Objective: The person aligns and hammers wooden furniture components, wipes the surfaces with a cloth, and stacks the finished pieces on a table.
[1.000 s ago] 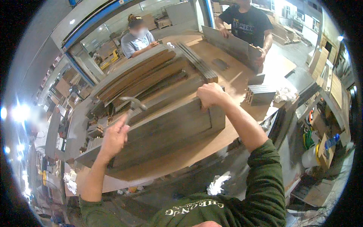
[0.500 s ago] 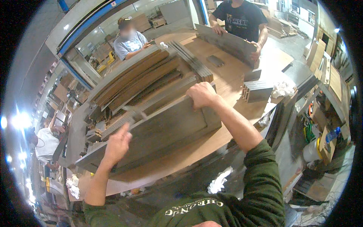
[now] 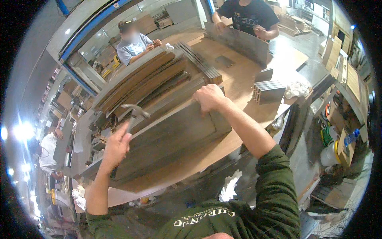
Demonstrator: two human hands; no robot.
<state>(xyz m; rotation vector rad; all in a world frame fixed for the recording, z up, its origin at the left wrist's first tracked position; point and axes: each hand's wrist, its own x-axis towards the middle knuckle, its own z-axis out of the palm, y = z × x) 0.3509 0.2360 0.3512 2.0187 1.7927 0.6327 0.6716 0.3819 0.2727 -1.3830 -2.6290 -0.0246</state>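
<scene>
A claw hammer (image 3: pixel 137 111) is raised in my left hand (image 3: pixel 116 148), its head above the long top edge of a grey wooden panel frame (image 3: pixel 171 139). The fingers are wrapped around the handle. The frame stands on edge on the table, its broad face toward me. My right hand (image 3: pixel 209 98) is closed over its top edge near the right end; the fingertips on the far side are hidden. Close behind the frame lie stacked grey and brown boards (image 3: pixel 149 85).
Across the worktable (image 3: pixel 238 81), a person (image 3: pixel 246 20) stands at an upright grey panel (image 3: pixel 242 42); another person (image 3: pixel 133 44) is behind the stack. Several short grey boards (image 3: pixel 268 91) and crumpled white paper (image 3: pixel 296 90) lie at the right. A white bucket (image 3: pixel 329 155) stands beyond the table edge.
My left hand has lifted the hammer head up off the panel edge area, tilting it back. The right hand stays on the frame. The far person's hand has come off the upright panel's right end.
</scene>
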